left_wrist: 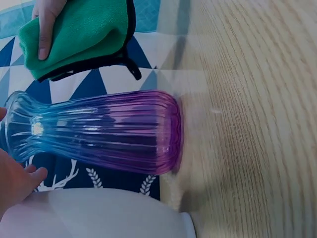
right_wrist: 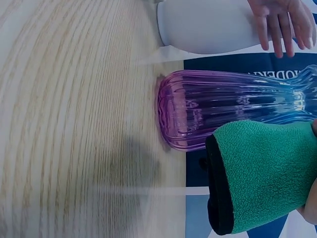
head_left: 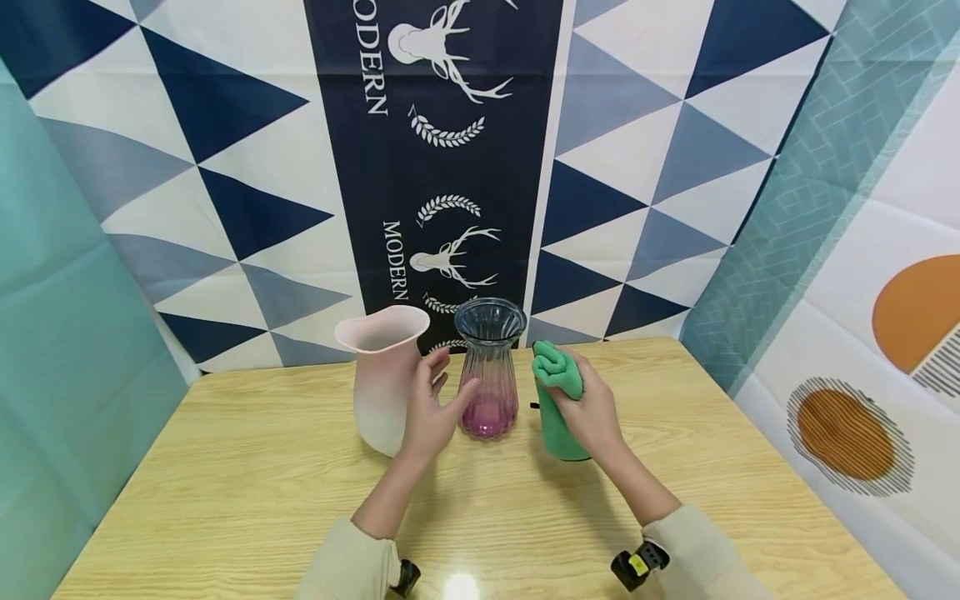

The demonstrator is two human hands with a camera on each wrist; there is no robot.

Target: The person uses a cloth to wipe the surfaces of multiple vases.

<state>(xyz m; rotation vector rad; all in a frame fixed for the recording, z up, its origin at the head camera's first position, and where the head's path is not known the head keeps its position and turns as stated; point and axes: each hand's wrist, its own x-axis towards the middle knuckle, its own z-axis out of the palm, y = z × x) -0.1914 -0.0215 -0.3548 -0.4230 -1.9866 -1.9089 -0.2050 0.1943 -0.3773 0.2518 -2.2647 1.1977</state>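
Observation:
A ribbed glass vase [head_left: 489, 379], blue at the rim and pink-purple at the base, stands upright near the table's back edge. To its left is a white vase [head_left: 377, 392] with a pinkish wavy rim. My left hand [head_left: 432, 408] is between the two vases, thumb towards the glass one, fingers spread and holding nothing. In the right wrist view those fingers [right_wrist: 282, 32] hang straight in front of the white vase. Right of the glass vase, my right hand [head_left: 594, 408] grips a folded green cloth [head_left: 558, 421] with black edging, held above the table.
The wooden table [head_left: 247, 500] ends at a patterned fabric backdrop [head_left: 450, 167] close behind the vases. Fabric also hangs along the left side [head_left: 67, 317] and the right side [head_left: 840, 350]. Both wrists wear black straps [head_left: 641, 562].

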